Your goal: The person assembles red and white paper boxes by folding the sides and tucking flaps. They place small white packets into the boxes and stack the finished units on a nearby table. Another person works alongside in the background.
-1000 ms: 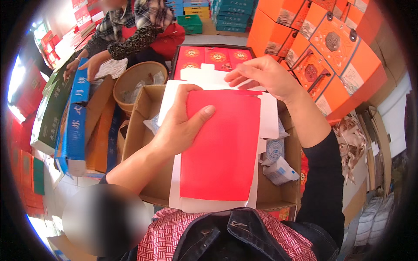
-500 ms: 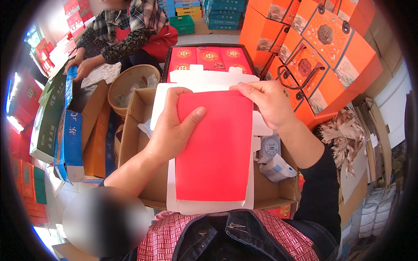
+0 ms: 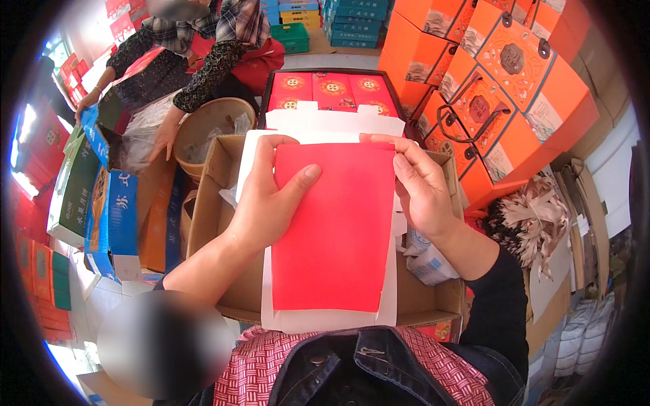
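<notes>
A carton blank (image 3: pixel 332 237), red on its main panel with white flaps at the top, bottom and sides, is held upright in front of me. My left hand (image 3: pixel 267 193) grips its left edge, thumb lying on the red face and fingers behind. At the upper right corner, my right hand (image 3: pixel 420 179) pinches the edge of the red panel between thumb and fingers. Beneath the blank stands an open brown cardboard box (image 3: pixel 206 203). White wrapped packets (image 3: pixel 430 262) lie inside it on the right, partly hidden by the blank.
Behind is a dark-rimmed tray of red patterned boxes (image 3: pixel 333 88). Orange gift boxes (image 3: pixel 504 101) are stacked at the right. A round basket (image 3: pixel 193 139) and a blue carton (image 3: pixel 122 216) stand left. Another person's hand (image 3: pixel 162 141) is beside the basket.
My right hand has turned and slid slightly down the corner, its thumb now at the right edge. My left hand keeps its grip. The other person's hands have moved apart over the blue carton.
</notes>
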Motion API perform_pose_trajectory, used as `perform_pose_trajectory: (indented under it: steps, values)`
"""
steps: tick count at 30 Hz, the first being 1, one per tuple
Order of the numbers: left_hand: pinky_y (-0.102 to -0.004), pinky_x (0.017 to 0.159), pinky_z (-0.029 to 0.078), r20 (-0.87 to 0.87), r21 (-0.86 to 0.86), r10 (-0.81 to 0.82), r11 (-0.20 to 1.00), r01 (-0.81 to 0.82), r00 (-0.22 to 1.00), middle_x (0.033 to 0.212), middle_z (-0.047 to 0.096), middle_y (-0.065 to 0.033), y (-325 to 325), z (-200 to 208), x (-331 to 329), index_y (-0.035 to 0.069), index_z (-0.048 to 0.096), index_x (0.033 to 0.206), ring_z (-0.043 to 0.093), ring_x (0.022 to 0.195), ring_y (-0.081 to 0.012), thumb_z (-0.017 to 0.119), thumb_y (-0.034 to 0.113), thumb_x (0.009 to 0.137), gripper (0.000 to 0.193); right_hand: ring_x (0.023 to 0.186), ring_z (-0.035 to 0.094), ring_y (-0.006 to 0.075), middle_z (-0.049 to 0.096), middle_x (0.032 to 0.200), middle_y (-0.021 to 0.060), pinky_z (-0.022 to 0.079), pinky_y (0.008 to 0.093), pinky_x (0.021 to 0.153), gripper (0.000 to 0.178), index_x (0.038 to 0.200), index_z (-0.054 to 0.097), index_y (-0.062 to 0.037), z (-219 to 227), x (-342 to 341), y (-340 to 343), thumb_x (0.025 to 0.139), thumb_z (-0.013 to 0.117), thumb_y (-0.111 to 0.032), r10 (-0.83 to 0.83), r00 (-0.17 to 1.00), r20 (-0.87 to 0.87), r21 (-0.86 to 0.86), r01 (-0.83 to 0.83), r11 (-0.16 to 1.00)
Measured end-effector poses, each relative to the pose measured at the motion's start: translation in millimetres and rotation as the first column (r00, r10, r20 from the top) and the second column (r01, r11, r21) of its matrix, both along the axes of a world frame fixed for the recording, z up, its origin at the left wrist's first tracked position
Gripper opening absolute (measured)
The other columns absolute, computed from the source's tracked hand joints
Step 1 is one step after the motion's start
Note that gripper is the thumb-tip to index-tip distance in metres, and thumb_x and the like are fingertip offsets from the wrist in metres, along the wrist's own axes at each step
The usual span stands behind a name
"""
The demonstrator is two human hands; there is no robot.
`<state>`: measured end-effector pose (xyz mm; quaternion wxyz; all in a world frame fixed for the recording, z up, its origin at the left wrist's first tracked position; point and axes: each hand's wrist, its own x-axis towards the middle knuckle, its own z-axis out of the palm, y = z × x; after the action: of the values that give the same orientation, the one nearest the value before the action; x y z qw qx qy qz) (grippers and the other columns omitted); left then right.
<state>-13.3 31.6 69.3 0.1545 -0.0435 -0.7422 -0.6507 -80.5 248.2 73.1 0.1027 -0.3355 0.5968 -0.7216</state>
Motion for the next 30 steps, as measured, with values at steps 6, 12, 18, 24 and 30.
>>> perform_pose_trajectory:
  steps: [6, 12, 18, 24, 30]
  values:
    - [-0.0268, 0.077, 0.049, -0.090, 0.049, -0.082, 0.995, 0.086, 0.993, 0.103, 0.055, -0.0094, -1, 2, -2, 0.003, 0.042, 0.115, 0.054, 0.093, -0.0119, 0.064, 0.017, 0.091, 0.035, 0.100, 0.059, 0.0103, 0.064, 0.110, 0.0068, 0.048, 0.0254, 0.089, 0.024, 0.115, 0.061, 0.0028, 16, -26, 12, 0.097, 0.049, -0.007, -0.026, 0.993, -0.117, -0.002, 0.026, 1.000]
    - [-0.0270, 0.079, 0.048, -0.071, -0.041, -0.060, 0.997, 0.058, 0.996, 0.103, 0.053, -0.0083, -5, 2, -5, 0.004, 0.042, 0.115, 0.053, 0.094, -0.0120, 0.064, 0.017, 0.091, 0.035, 0.084, 0.063, 0.0114, 0.067, 0.093, 0.0064, 0.053, 0.0244, 0.075, 0.013, 0.098, 0.067, 0.0024, 21, -42, 17, 0.086, 0.062, 0.003, -0.030, 0.992, -0.126, -0.005, 0.030, 1.000]
    - [-0.0264, 0.078, 0.048, -0.044, 0.023, -0.107, 0.994, 0.108, 0.993, 0.102, 0.054, -0.0077, -3, 2, -3, 0.004, 0.042, 0.115, 0.053, 0.093, -0.0114, 0.064, 0.016, 0.092, 0.034, 0.082, 0.062, 0.0111, 0.067, 0.091, 0.0054, 0.051, 0.0228, 0.073, 0.010, 0.091, 0.068, 0.0002, 20, -44, 20, 0.083, 0.065, 0.006, -0.123, 0.846, -0.518, 0.047, 0.172, 0.984]
    - [-0.0263, 0.078, 0.048, -0.056, -0.003, -0.111, 0.994, 0.111, 0.992, 0.101, 0.054, -0.0074, -3, 3, -2, 0.004, 0.042, 0.116, 0.053, 0.092, -0.0110, 0.062, 0.016, 0.092, 0.033, 0.082, 0.063, 0.0113, 0.067, 0.091, 0.0054, 0.051, 0.0229, 0.073, 0.008, 0.092, 0.068, 0.0010, 27, -35, 19, 0.085, 0.065, 0.000, -0.086, 0.975, -0.207, 0.022, 0.093, 0.995]
    - [-0.0263, 0.079, 0.048, -0.074, -0.038, -0.087, 0.996, 0.085, 0.993, 0.102, 0.055, -0.0079, 0, 3, 0, 0.004, 0.042, 0.118, 0.054, 0.094, -0.0113, 0.061, 0.016, 0.093, 0.034, 0.079, 0.062, 0.0091, 0.066, 0.089, 0.0038, 0.055, 0.0247, 0.075, 0.010, 0.094, 0.069, 0.0000, 19, -18, 8, 0.086, 0.067, -0.007, -0.126, 0.974, 0.187, -0.100, 0.146, 0.984]
